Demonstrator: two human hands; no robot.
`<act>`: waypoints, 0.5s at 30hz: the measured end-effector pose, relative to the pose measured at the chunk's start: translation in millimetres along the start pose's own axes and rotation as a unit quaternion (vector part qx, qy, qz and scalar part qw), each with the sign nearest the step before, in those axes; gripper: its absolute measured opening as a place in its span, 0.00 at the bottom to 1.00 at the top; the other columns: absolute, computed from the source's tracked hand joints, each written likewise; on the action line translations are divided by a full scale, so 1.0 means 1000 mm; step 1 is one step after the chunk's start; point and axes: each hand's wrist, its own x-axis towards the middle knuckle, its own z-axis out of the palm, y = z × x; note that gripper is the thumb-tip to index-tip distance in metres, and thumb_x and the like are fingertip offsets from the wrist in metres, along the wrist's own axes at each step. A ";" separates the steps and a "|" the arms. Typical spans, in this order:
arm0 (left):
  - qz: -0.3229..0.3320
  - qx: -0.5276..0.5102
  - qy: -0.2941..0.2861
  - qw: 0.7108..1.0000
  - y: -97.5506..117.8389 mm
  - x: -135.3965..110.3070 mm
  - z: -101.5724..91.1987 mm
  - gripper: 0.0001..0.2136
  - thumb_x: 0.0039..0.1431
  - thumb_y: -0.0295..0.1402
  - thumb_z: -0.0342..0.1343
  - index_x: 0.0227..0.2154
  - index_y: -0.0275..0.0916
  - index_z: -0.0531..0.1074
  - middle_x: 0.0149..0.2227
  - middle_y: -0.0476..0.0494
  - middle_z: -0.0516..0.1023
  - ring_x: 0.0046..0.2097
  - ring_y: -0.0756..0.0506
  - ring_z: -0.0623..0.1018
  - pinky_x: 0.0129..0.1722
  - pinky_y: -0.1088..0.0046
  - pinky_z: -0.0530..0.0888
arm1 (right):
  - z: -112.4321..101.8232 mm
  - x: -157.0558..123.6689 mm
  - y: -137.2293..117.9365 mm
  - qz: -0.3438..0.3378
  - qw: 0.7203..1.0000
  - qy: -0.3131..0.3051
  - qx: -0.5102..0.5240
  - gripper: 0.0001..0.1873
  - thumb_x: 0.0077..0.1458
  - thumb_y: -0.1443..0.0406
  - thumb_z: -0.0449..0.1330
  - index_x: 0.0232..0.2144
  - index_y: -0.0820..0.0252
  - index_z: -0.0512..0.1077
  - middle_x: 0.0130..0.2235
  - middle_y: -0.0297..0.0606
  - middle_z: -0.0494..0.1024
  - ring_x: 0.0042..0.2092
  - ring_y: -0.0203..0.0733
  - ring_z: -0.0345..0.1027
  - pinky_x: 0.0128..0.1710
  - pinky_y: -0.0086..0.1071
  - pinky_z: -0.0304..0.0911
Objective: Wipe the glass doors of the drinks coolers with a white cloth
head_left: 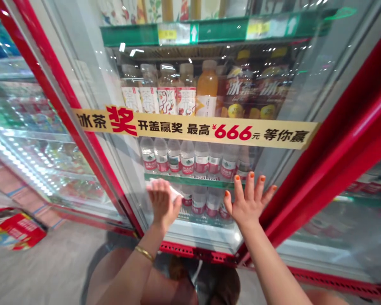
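Forearms (274,264) nearest the lens, both reaching forward to an upright drinks cooler (190,250); gold bangle (144,254) on the person's left wrist. White cloth (176,192), possibly a tissue, lies at the glass door (193,234), low on its left side, beneath the left hand (161,201). Left fingers close together, laid flat over the cloth; whether they grip it, cannot tell. Right hand (249,203) bare, at the pane's lower right, fingers spread wide, nails orange; firmness of contact unclear. Behind the glass, between and above the hands: red-labelled water bottles (188,159) in two rows. Yellow banner (193,129) crosses the door above them. Higher up, white-labelled tea bottles (167,91), one orange drink (207,84), dark iced-tea bottles (238,87) with yellow caps. Green shelf edge (222,31) over these, price tags attached. Far left, red carton (15,228) on grey floor (63,264).
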 end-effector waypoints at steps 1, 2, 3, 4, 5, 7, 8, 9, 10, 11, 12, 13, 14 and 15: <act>-0.044 0.005 0.022 0.999 -0.012 0.011 -0.007 0.39 0.76 0.41 0.47 0.81 0.31 0.37 0.81 0.23 0.45 0.83 0.32 0.41 0.82 0.42 0.39 | 0.000 0.000 -0.001 -0.001 1.000 0.001 -0.003 0.48 0.63 0.56 0.61 0.80 0.49 0.51 0.82 0.50 0.51 0.81 0.71 0.42 0.75 0.77 0.42; -0.089 0.010 0.046 0.995 -0.020 0.026 -0.011 0.39 0.77 0.39 0.43 0.80 0.27 0.32 0.81 0.20 0.37 0.83 0.31 0.37 0.82 0.41 0.37 | 0.001 0.001 -0.001 -0.001 1.000 0.000 -0.005 0.48 0.63 0.56 0.60 0.80 0.50 0.51 0.82 0.51 0.51 0.82 0.70 0.41 0.76 0.76 0.42; -0.130 0.015 0.068 0.989 -0.025 0.042 -0.013 0.38 0.78 0.37 0.39 0.79 0.25 0.28 0.81 0.18 0.31 0.82 0.31 0.33 0.81 0.40 0.36 | 0.001 0.001 -0.002 0.002 1.000 -0.002 -0.006 0.48 0.63 0.56 0.60 0.80 0.51 0.50 0.81 0.51 0.51 0.82 0.69 0.41 0.76 0.76 0.42; -0.162 0.019 0.085 0.983 -0.023 0.056 -0.012 0.38 0.78 0.37 0.37 0.79 0.25 0.26 0.81 0.19 0.28 0.82 0.32 0.31 0.81 0.41 0.35 | 0.000 0.002 -0.002 0.005 1.000 -0.006 -0.007 0.48 0.63 0.57 0.60 0.80 0.51 0.50 0.81 0.52 0.52 0.82 0.69 0.40 0.76 0.76 0.42; -0.178 0.020 0.088 0.980 -0.017 0.067 -0.009 0.38 0.78 0.38 0.37 0.79 0.26 0.27 0.81 0.20 0.27 0.82 0.33 0.30 0.81 0.41 0.35 | -0.001 0.002 -0.002 0.008 1.000 -0.010 -0.006 0.48 0.63 0.57 0.61 0.80 0.50 0.51 0.81 0.52 0.52 0.82 0.69 0.41 0.76 0.76 0.42; -0.140 0.003 0.038 0.989 0.008 0.071 0.002 0.39 0.77 0.43 0.43 0.81 0.29 0.34 0.82 0.25 0.34 0.83 0.34 0.33 0.81 0.42 0.35 | -0.003 0.004 -0.001 0.006 1.000 -0.015 -0.002 0.47 0.63 0.58 0.61 0.80 0.50 0.52 0.81 0.52 0.52 0.82 0.68 0.40 0.76 0.75 0.41; -0.094 -0.015 -0.008 0.995 0.021 0.064 0.008 0.40 0.76 0.46 0.46 0.81 0.33 0.40 0.82 0.28 0.41 0.83 0.34 0.37 0.82 0.42 0.37 | -0.004 0.004 -0.001 0.001 1.000 -0.013 0.003 0.47 0.63 0.58 0.61 0.80 0.51 0.53 0.81 0.52 0.52 0.82 0.67 0.40 0.76 0.74 0.41; -0.047 -0.032 -0.052 0.997 0.031 0.053 0.011 0.39 0.74 0.49 0.50 0.80 0.38 0.48 0.81 0.32 0.49 0.83 0.35 0.43 0.82 0.44 0.39 | -0.006 0.005 0.000 -0.005 1.000 -0.010 0.008 0.46 0.63 0.58 0.61 0.79 0.53 0.53 0.81 0.52 0.52 0.82 0.66 0.39 0.77 0.72 0.41; -0.009 -0.047 -0.086 0.995 0.037 0.041 0.013 0.38 0.72 0.51 0.53 0.79 0.42 0.55 0.80 0.35 0.57 0.83 0.36 0.48 0.82 0.47 0.42 | -0.007 0.005 0.001 -0.012 1.000 -0.007 0.013 0.46 0.63 0.58 0.61 0.79 0.54 0.54 0.81 0.53 0.52 0.83 0.64 0.38 0.77 0.71 0.41; 0.010 -0.053 -0.100 0.993 0.038 0.029 0.012 0.37 0.70 0.52 0.54 0.77 0.44 0.60 0.78 0.37 0.63 0.82 0.37 0.52 0.82 0.49 0.44 | -0.008 0.005 0.002 -0.017 1.000 -0.007 0.017 0.45 0.63 0.58 0.61 0.79 0.54 0.54 0.81 0.53 0.52 0.83 0.64 0.37 0.78 0.71 0.41; 0.007 -0.051 -0.093 0.994 0.032 0.020 0.008 0.36 0.70 0.51 0.55 0.76 0.45 0.62 0.76 0.37 0.65 0.82 0.38 0.54 0.82 0.49 0.46 | -0.009 0.005 0.003 -0.020 1.000 -0.009 0.019 0.45 0.64 0.58 0.61 0.79 0.54 0.55 0.81 0.53 0.52 0.83 0.64 0.37 0.77 0.71 0.41; -0.014 -0.042 -0.072 0.996 0.022 0.016 0.003 0.36 0.71 0.50 0.54 0.77 0.42 0.59 0.77 0.34 0.63 0.82 0.37 0.52 0.82 0.48 0.46 | -0.009 0.005 0.003 -0.022 0.999 -0.013 0.019 0.45 0.64 0.59 0.61 0.79 0.53 0.55 0.81 0.53 0.52 0.83 0.64 0.38 0.77 0.71 0.41; -0.045 -0.031 -0.043 0.998 0.010 0.019 -0.003 0.38 0.72 0.47 0.51 0.79 0.37 0.53 0.79 0.29 0.58 0.83 0.36 0.48 0.82 0.44 0.43 | -0.008 0.005 0.004 -0.025 0.999 -0.014 0.018 0.45 0.64 0.59 0.61 0.79 0.53 0.54 0.81 0.53 0.52 0.83 0.64 0.38 0.77 0.72 0.40; -0.080 -0.019 -0.010 0.997 -0.002 0.028 -0.008 0.39 0.74 0.44 0.49 0.80 0.31 0.45 0.80 0.23 0.49 0.83 0.34 0.41 0.81 0.39 0.40 | -0.007 0.005 0.003 -0.028 0.999 -0.014 0.015 0.45 0.64 0.59 0.62 0.79 0.52 0.54 0.81 0.53 0.51 0.83 0.65 0.38 0.77 0.72 0.40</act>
